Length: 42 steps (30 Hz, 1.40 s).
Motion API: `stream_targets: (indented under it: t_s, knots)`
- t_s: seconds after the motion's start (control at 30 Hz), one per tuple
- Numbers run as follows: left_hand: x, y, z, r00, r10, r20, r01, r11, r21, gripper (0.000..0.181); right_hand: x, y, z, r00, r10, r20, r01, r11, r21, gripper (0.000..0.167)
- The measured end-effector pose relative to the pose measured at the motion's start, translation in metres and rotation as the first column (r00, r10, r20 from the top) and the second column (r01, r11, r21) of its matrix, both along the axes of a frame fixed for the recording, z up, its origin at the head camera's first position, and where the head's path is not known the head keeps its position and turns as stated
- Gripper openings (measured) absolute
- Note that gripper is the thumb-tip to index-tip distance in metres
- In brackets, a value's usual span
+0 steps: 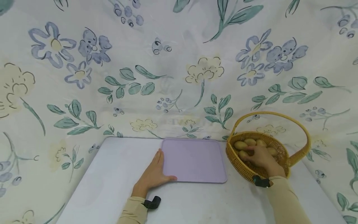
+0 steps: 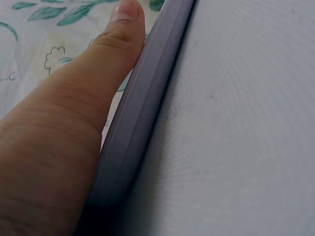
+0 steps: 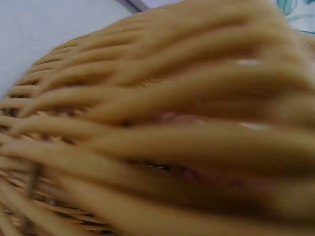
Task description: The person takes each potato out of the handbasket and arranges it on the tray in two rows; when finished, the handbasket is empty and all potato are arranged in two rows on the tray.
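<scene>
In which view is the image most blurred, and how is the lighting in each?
Head: bright, purple tray and basket easy to make out; left wrist: dimmer, dark shadow along the tray's edge; right wrist: dim and most blurred, nearest weave smeared.

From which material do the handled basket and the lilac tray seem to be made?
Handled basket: woven rattan or a plastic imitation, with a slight sheen; rounded, honey-coloured strands visibly interlace in its wall.

Lilac tray: probably moulded plastic, smooth and fairly matte; its colour is even and its corners rounded, though coated metal remains possible.
</scene>
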<state>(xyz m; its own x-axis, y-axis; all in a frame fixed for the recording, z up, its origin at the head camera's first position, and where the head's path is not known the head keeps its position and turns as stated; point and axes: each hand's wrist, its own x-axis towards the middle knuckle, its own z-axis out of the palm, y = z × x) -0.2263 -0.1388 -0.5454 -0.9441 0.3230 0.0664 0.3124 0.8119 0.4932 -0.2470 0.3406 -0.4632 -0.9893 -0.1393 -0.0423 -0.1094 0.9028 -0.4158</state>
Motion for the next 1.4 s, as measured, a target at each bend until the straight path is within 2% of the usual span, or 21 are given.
stream_targets:
  t_s: [0.23,0.37,0.63,0.93,1.07,1.4]
  knots:
    - [0.002,0.003,-0.004,1.0,0.004,0.011,-0.004,1.0,0.002,0.14,0.003,0.001,-0.005,1.0,-0.003,0.022,0.004,1.0,-0.012,0.053]
    - [0.002,0.003,-0.002,1.0,-0.001,-0.001,0.001,1.0,-0.015,0.14,0.004,0.0,-0.008,1.0,0.018,-0.017,-0.019,0.999,-0.034,0.051]
    - [0.0,0.0,-0.001,1.0,0.017,-0.011,-0.017,1.0,-0.01,0.14,-0.005,-0.005,-0.008,0.996,0.044,-0.079,-0.044,0.999,0.004,0.046]
    - [0.0,-0.001,-0.002,1.0,0.021,0.007,-0.021,1.0,-0.015,0.142,-0.005,-0.009,-0.006,0.999,0.04,-0.028,-0.04,0.999,0.01,0.046]
    - [0.001,0.001,0.0,1.0,0.017,0.003,-0.017,1.0,-0.011,0.141,-0.004,-0.008,-0.007,0.999,0.038,-0.03,-0.037,0.999,0.021,0.045]
    - [0.002,0.001,-0.001,1.0,0.025,0.0,-0.025,0.999,-0.024,0.14,0.001,-0.006,-0.007,0.994,0.041,-0.099,-0.043,0.999,-0.016,0.049]
